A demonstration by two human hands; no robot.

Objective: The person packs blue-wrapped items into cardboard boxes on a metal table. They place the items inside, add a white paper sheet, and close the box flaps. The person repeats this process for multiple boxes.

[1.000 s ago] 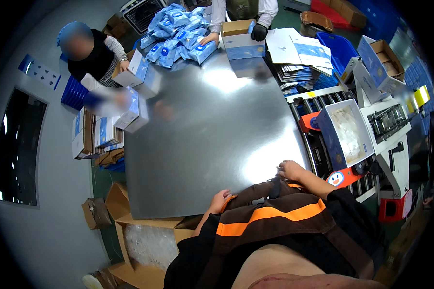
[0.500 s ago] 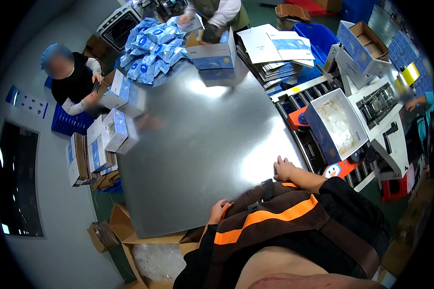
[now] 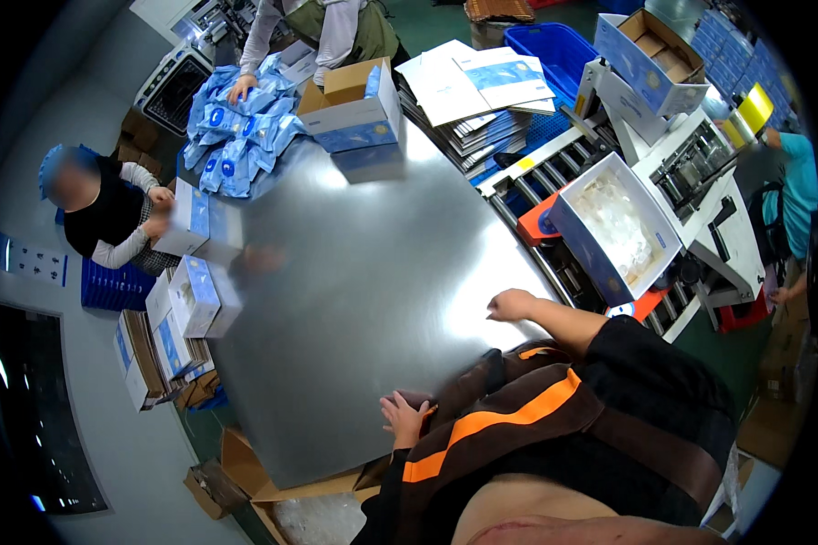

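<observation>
Both hands stay put: left hand (image 3: 404, 416), fingers spread, braces the shiny grey metal desk's (image 3: 354, 272) near edge; right hand (image 3: 511, 304) rests loosely curled (both empty).

Across my table a heap of blue plastic pouches (image 3: 236, 136) lies beside a white-and-blue open carton (image 3: 359, 113), with an open white carton of clear bags (image 3: 613, 227) to my right.
</observation>
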